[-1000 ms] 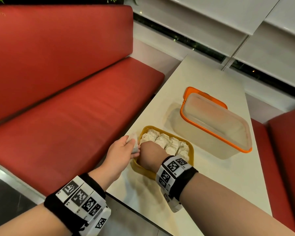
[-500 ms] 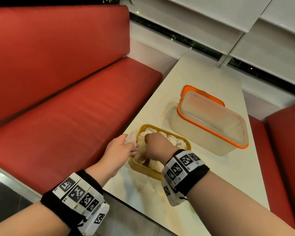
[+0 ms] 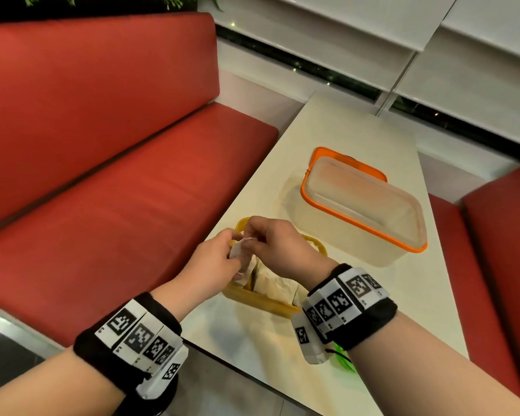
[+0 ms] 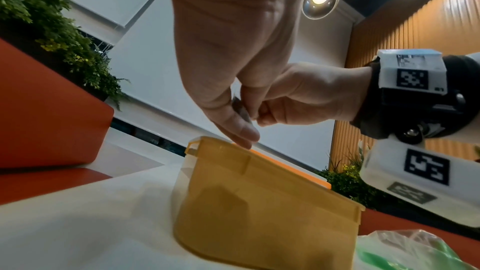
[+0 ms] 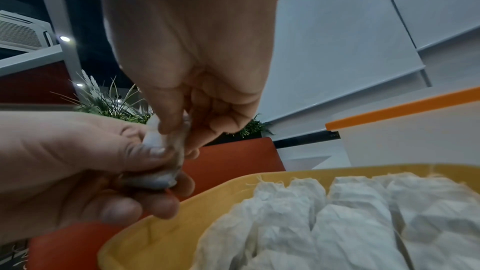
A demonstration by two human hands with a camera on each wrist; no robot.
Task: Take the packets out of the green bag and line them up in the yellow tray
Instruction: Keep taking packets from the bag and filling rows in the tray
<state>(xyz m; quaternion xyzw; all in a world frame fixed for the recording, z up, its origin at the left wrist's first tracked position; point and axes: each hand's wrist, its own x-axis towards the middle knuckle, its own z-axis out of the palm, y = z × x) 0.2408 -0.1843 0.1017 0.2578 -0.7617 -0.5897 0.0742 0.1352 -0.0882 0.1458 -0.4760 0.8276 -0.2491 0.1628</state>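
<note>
my left hand (image 3: 219, 259) and right hand (image 3: 278, 246) both pinching one small white paper packet (image 5: 166, 151), just above my yellow plastic tray (image 3: 261, 300) of lined-up white packets (image 5: 350, 223)

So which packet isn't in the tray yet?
The packet pinched between both hands, above the tray's corner; the others lie inside it.

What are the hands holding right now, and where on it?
One white packet: left hand grips its lower part, right hand pinches its top.

Two hands (image 3: 219, 259) (image 3: 279, 250); one yellow tray (image 4: 259, 202); one green bag (image 4: 405, 252); one orange-rimmed box (image 3: 364, 211); packets in tray uncountable.
</note>
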